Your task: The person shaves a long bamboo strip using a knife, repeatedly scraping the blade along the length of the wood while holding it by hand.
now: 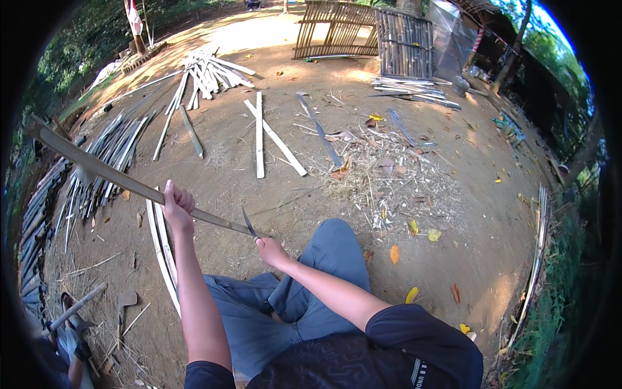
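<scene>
Left hand (178,202) grips long tan bamboo strip (116,172) above the brown dirt ground (223,155), right hand (272,251) holds thin dark-bladed knife (248,222) at its near end; strip looks mid-work, pale flat strips (206,76) piled ahead look done.

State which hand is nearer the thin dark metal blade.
Right: the right hand is just below the blade; the left hand is farther left, gripping the long brown bamboo strip.

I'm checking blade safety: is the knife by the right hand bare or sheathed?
Bare: the knife shows its dark, narrow blade uncovered beside the right hand.
</scene>
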`<state>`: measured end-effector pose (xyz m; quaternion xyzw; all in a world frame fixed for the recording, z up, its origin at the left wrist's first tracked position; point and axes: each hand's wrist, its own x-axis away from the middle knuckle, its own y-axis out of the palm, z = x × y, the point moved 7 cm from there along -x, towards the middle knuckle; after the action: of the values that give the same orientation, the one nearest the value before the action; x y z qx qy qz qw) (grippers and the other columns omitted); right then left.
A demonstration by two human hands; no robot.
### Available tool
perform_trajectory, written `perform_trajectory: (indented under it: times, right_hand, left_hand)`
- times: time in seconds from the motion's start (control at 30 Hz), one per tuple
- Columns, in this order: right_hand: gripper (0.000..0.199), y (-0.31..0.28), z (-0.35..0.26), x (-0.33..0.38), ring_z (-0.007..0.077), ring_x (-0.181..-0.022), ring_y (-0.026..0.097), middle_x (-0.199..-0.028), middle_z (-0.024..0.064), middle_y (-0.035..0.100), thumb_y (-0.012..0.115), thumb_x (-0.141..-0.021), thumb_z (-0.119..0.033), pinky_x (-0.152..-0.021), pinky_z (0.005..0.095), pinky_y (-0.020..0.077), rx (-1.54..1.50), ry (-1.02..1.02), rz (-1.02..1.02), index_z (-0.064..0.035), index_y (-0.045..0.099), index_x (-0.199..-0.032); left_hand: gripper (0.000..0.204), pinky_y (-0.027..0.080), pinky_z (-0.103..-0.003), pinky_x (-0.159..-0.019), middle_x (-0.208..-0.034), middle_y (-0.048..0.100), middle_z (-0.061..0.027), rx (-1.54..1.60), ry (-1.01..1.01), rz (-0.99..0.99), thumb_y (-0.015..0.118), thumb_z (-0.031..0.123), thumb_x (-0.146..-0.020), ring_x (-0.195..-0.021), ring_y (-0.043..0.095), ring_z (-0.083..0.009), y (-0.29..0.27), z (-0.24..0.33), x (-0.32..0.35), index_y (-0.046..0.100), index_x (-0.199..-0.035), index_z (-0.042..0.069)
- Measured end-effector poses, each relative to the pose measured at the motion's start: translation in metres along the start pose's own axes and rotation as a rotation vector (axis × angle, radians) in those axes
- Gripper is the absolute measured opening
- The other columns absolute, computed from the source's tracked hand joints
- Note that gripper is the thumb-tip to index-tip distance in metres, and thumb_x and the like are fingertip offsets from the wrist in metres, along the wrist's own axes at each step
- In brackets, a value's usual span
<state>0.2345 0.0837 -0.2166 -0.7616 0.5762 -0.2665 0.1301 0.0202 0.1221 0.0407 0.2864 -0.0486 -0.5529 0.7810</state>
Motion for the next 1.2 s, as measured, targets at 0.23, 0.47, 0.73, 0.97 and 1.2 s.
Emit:
perform_trajectory:
  times: [0.23, 0.47, 0.73, 0.97, 1.2]
  right_hand:
    - [0.044, -0.012, -0.059, 0.012, 0.0416, -0.077, 0.065, -0.080, 0.0213, 0.067, 0.045, -0.102, -0.039, -0.072, 0.0526, 0.0464, -0.092, -0.133, 0.001, -0.0017, 0.065, -0.090]
    - [0.037, -0.045, -0.072, 0.011, 0.0374, -0.090, 0.067, -0.093, 0.0178, 0.070, 0.045, -0.100, -0.041, -0.080, 0.0472, 0.0505, 0.033, -0.160, -0.157, -0.0132, 0.069, -0.107]
    - [0.032, -0.048, -0.061, -0.011, 0.0375, -0.094, 0.069, -0.102, 0.0166, 0.071, 0.047, -0.097, -0.033, -0.081, 0.0492, 0.0533, 0.475, -0.222, -0.158, -0.0165, 0.072, -0.106]
    - [0.035, -0.044, -0.068, 0.004, 0.0405, -0.093, 0.068, -0.095, 0.0185, 0.071, 0.046, -0.100, -0.041, -0.079, 0.0501, 0.0528, 0.149, -0.329, -0.089, -0.0171, 0.070, -0.107]
    - [0.034, -0.036, -0.083, 0.014, 0.0414, -0.089, 0.069, -0.093, 0.0193, 0.072, 0.050, -0.100, -0.042, -0.078, 0.0516, 0.0541, 0.262, -0.272, -0.094, -0.0189, 0.072, -0.110]
  left_hand:
    - [0.048, 0.014, -0.029, -0.041, -0.050, 0.021, 0.0060, -0.065, -0.042, -0.098, 0.049, 0.033, -0.102, -0.042, 0.016, -0.0072, -0.019, 0.007, 0.001, 0.026, -0.063, 0.018]
    - [0.049, 0.014, -0.030, -0.042, -0.050, 0.020, 0.0055, -0.056, -0.055, -0.136, 0.051, 0.031, -0.101, -0.043, 0.016, -0.0077, -0.011, 0.009, 0.013, 0.026, -0.061, 0.018]
    - [0.050, 0.018, -0.030, -0.043, -0.049, 0.020, 0.0055, -0.038, -0.125, -0.060, 0.051, 0.034, -0.101, -0.042, 0.018, -0.0092, -0.031, 0.009, 0.025, 0.026, -0.059, 0.020]
    - [0.049, 0.018, -0.031, -0.044, -0.050, 0.020, 0.0053, -0.068, -0.067, -0.057, 0.051, 0.032, -0.099, -0.043, 0.019, -0.0099, -0.024, 0.014, 0.030, 0.026, -0.060, 0.018]
    - [0.047, 0.017, -0.030, -0.044, -0.050, 0.020, 0.0050, -0.056, -0.042, 0.047, 0.050, 0.030, -0.099, -0.043, 0.018, -0.0100, -0.051, 0.018, 0.025, 0.025, -0.061, 0.018]
